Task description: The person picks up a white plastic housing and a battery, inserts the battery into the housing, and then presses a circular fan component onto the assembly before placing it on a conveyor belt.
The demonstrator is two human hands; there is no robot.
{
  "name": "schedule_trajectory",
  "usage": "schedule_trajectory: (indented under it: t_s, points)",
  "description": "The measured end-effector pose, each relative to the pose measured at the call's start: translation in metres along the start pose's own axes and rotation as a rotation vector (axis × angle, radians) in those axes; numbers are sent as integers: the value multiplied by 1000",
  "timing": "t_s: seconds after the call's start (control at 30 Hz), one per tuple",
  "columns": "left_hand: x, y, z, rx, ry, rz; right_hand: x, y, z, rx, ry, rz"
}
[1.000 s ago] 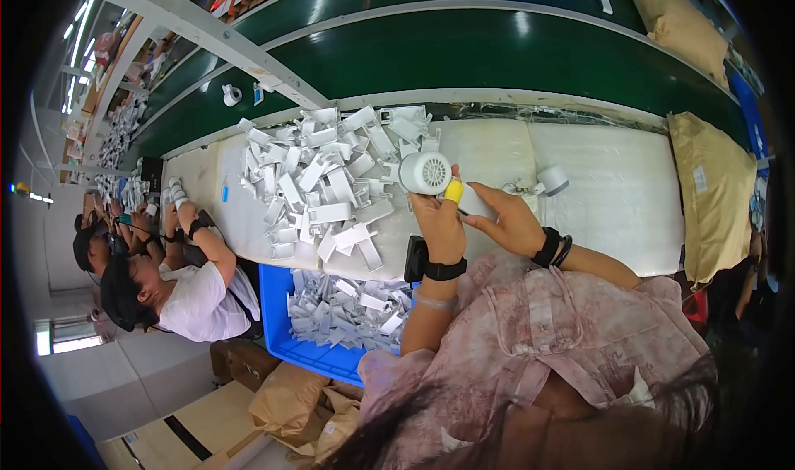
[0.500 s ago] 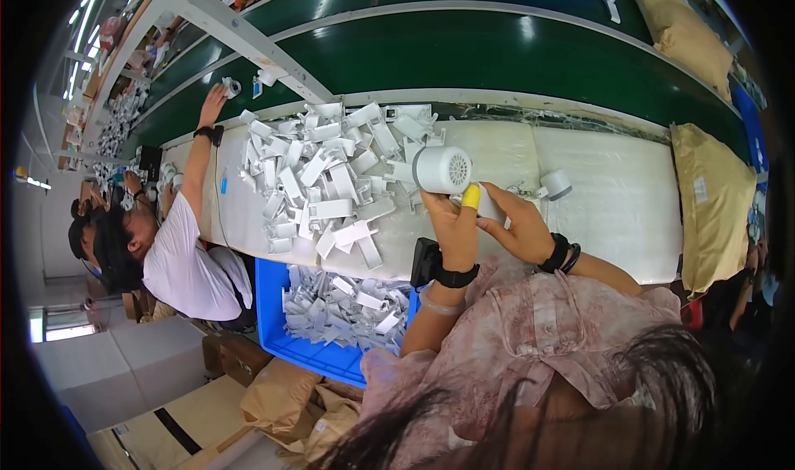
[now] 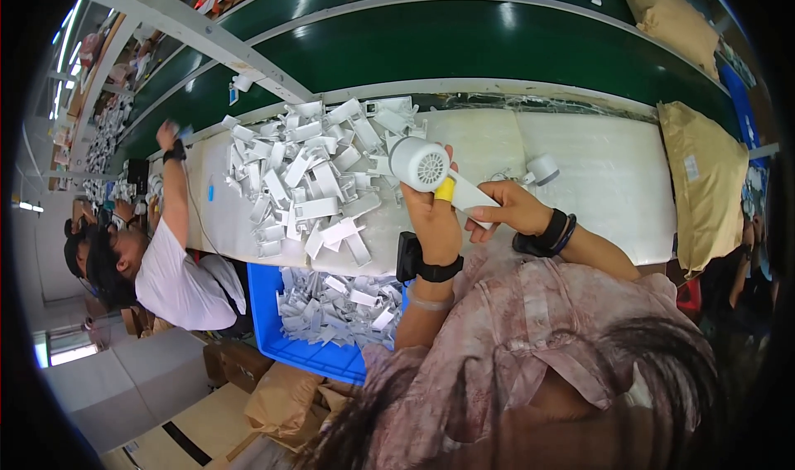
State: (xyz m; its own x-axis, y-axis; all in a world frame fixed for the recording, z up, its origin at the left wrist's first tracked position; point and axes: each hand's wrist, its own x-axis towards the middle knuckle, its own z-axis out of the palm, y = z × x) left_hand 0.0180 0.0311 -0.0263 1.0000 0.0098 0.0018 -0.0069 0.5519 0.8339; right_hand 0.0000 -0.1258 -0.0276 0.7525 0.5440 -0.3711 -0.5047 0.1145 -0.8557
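Below the near edge of the workbench [image 3: 613,172], a blue bin [image 3: 267,321] holds white plastic pieces [image 3: 339,304]. Over the bench, inward from that edge, the left hand [image 3: 432,220] curls around a white hair-dryer-shaped appliance [image 3: 414,162] just under its grilled head, while the right hand [image 3: 523,210] pinches its handle end between thumb and fingers. Farther in, white parts [image 3: 302,176] heap leftward up to the far edge, a white cylinder [image 3: 542,169] lies rightward, and beyond runs a green belt [image 3: 464,48].
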Motion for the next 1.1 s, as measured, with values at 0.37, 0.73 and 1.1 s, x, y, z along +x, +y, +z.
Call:
schedule_trajectory:
  t_s: [0.37,0.73,1.1]
  points:
    - [17,-20,-11,-167,-71,-72,-9,16,-6,102,102,-36]
    - [51,-44,3,-219,-85,-305,-23,-6,-20,-411,469,-258]
    - [74,-91,22,-212,-17,-516,-17,-3,-67,-509,624,-259]
